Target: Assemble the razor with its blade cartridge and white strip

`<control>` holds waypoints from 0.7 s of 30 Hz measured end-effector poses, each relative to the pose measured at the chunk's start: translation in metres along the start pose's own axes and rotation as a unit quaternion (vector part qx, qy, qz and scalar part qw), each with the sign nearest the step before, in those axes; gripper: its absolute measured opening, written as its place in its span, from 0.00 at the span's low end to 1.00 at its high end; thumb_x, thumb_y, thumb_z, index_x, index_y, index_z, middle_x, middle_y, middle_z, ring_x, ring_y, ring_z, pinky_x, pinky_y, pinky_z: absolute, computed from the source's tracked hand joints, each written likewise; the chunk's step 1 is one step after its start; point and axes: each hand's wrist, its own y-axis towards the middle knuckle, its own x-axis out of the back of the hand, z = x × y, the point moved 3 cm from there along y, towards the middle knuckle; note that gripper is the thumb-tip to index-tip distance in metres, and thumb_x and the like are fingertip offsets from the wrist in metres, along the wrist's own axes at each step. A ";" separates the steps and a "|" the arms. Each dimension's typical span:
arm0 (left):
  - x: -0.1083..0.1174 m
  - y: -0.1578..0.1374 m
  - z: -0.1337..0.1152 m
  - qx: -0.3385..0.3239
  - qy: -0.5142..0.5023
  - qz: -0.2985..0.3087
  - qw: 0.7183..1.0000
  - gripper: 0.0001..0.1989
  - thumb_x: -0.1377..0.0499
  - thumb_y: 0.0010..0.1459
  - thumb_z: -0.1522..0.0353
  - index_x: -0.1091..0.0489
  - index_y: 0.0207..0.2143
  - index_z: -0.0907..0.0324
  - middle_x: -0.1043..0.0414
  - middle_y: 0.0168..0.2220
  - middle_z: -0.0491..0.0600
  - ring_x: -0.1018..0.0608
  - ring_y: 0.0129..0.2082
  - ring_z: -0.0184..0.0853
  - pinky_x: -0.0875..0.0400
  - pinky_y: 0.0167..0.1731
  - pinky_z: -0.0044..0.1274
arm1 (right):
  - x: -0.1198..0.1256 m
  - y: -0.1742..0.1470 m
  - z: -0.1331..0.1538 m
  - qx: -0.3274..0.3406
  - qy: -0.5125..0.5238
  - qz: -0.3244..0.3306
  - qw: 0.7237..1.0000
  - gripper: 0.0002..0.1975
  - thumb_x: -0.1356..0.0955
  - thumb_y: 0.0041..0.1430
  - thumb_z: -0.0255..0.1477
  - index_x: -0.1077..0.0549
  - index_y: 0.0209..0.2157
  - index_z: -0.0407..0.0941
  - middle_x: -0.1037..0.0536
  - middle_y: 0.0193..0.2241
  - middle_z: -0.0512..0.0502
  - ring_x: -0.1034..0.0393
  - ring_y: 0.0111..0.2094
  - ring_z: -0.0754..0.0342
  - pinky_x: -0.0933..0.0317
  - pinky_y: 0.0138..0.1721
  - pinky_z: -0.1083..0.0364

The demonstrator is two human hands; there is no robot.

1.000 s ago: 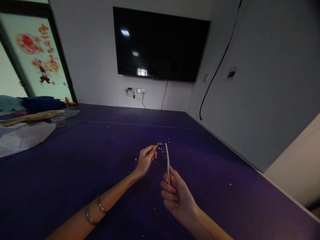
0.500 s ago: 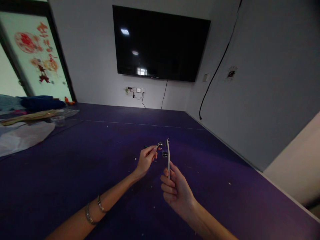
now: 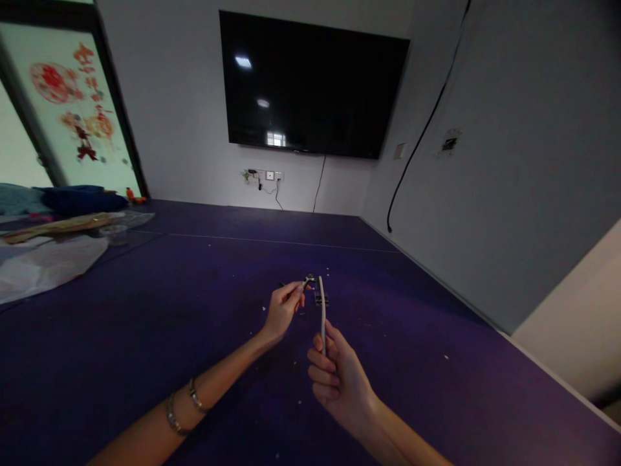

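Note:
My right hand [image 3: 342, 382] is closed around the pale handle of a toothbrush [image 3: 323, 314], held upright with its dark bristles facing left. My left hand [image 3: 284, 310] pinches a slim, dark-handled tool with a small shiny head [image 3: 309, 279]; its exact kind is too small to tell. The bristles are close beside that head, and I cannot tell whether they touch. Just behind the toothbrush a small black rectangular piece [image 3: 319, 299] shows on the purple surface, partly covered by the handle.
The purple surface [image 3: 204, 291] carries scattered pale specks. At its left lie white plastic sheeting [image 3: 63, 265], a clear cup [image 3: 114, 235] and a dark blue cloth bundle [image 3: 80, 199]. A black cable [image 3: 417, 145] hangs down the right wall, and a television [image 3: 315, 84] is mounted ahead.
My right hand has moved slightly left, bringing the toothbrush nearer the shiny head and across the black piece. My left hand has stayed almost still.

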 end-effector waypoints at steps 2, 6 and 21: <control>0.000 0.000 0.000 -0.004 0.003 -0.001 1.000 0.17 0.48 0.56 0.58 0.29 0.33 0.63 0.39 0.18 0.43 0.39 0.17 0.25 0.47 0.17 0.18 | 0.001 -0.001 -0.002 -0.005 0.002 0.000 1.000 0.15 0.34 0.54 0.39 0.35 0.23 0.43 0.50 0.10 0.61 0.64 0.11 0.67 0.69 0.11 0.66; -0.002 -0.001 0.002 -0.003 -0.002 -0.001 1.000 0.17 0.47 0.55 0.59 0.28 0.33 0.63 0.37 0.18 0.43 0.38 0.17 0.25 0.45 0.17 0.18 | 0.000 0.000 0.004 0.010 0.013 0.004 1.000 0.14 0.34 0.53 0.38 0.34 0.22 0.43 0.51 0.10 0.61 0.63 0.11 0.68 0.68 0.11 0.66; -0.003 -0.003 0.006 -0.033 -0.006 -0.029 0.999 0.14 0.45 0.55 0.61 0.30 0.34 0.64 0.36 0.21 0.43 0.36 0.18 0.25 0.41 0.19 0.18 | 0.004 0.008 0.001 0.018 0.043 0.003 0.999 0.14 0.36 0.55 0.37 0.34 0.22 0.42 0.52 0.11 0.61 0.63 0.11 0.67 0.68 0.11 0.66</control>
